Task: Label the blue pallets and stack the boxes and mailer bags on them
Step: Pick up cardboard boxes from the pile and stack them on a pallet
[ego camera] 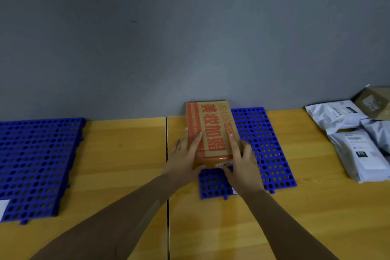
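a person is leaning over a wooden tabletop (126,154) with both bare arms stretching forward. a cardboard box (211,131) with red print is lying flat on the left part of the middle blue pallet (270,154), its far end reaching the grey wall (190,27). the left hand (183,158) is resting open against the box's left edge, fingers straight along it. the right hand (244,164) is also lying open, its straight index finger pressing on the box's top near the right edge, the other fingers spreading beside it. a second blue pallet (35,164) is sitting well apart at the left, carrying a white label (3,207) at its near corner. grey mailer bags (356,154) are lying in a loose pile at the right, with a brown box (375,101) sitting behind them.
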